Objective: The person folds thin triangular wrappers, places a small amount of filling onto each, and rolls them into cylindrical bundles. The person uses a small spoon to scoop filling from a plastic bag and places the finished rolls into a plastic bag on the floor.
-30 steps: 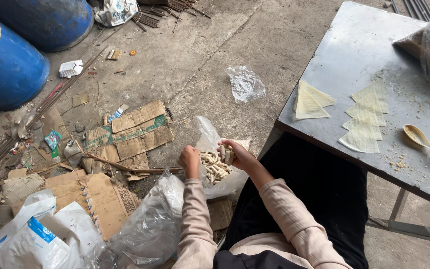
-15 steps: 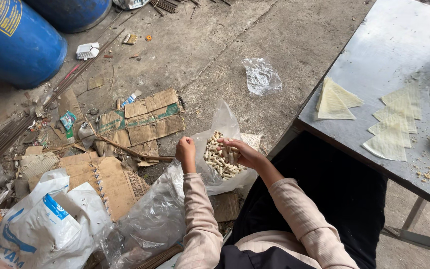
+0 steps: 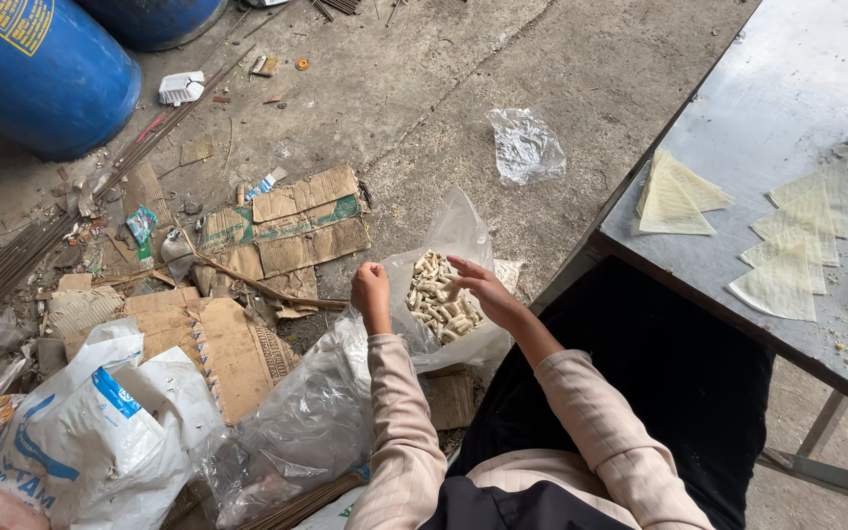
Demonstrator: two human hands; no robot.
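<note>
Holding open a clear plastic bag (image 3: 453, 245) on the concrete floor (image 3: 424, 88), just left of the person's lap. Left hand (image 3: 372, 294): grip closed, fingers pinched on the bag's near rim. Right hand (image 3: 483, 290): grip loose, fingers spread and half open, hovering over the bag's mouth; cannot tell if it holds anything. Bag holds a heap of small pale cylindrical pieces (image 3: 441, 294). Flattened brown cardboard sheets (image 3: 287, 221) lie on the floor beside the bag, to the left. Crumpled clear plastic wrapper (image 3: 525, 147) lies farther off on the floor. Grey metal worktop (image 3: 787, 88) to the right carries thin pale triangular pastry sheets (image 3: 787, 245), well apart from both hands. Large blue plastic drum (image 3: 36, 83) at far left. White printed sack (image 3: 90, 442) at lower left.
</note>
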